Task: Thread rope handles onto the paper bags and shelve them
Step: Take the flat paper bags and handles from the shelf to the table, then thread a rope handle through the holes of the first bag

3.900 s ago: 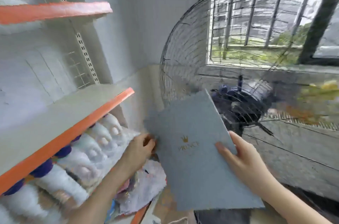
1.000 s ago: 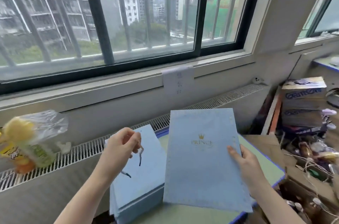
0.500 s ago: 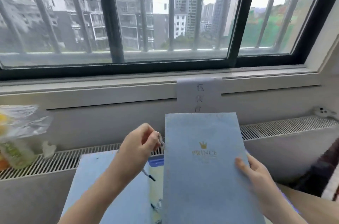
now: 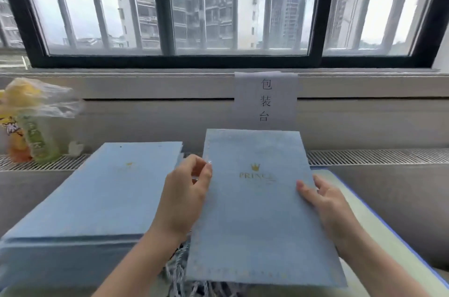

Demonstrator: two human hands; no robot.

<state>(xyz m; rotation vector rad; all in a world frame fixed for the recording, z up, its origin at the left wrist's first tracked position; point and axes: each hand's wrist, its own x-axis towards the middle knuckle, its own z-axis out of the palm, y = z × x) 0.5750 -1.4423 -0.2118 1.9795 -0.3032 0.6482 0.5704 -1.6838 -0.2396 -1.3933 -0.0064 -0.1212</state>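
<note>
Head view. A flat blue paper bag (image 4: 257, 211) with a gold crown mark is held at centre. The right hand (image 4: 325, 202), at 3 o'clock of the bag, grips its right edge, thumb on the face. The left hand (image 4: 187, 189), at 9 o'clock, pinches something small at the bag's left edge; what it pinches cannot be told. A stack of bags (image 4: 97, 199) lies at 9 o'clock; rope handles (image 4: 177, 270) lie at 7 o'clock.
</note>
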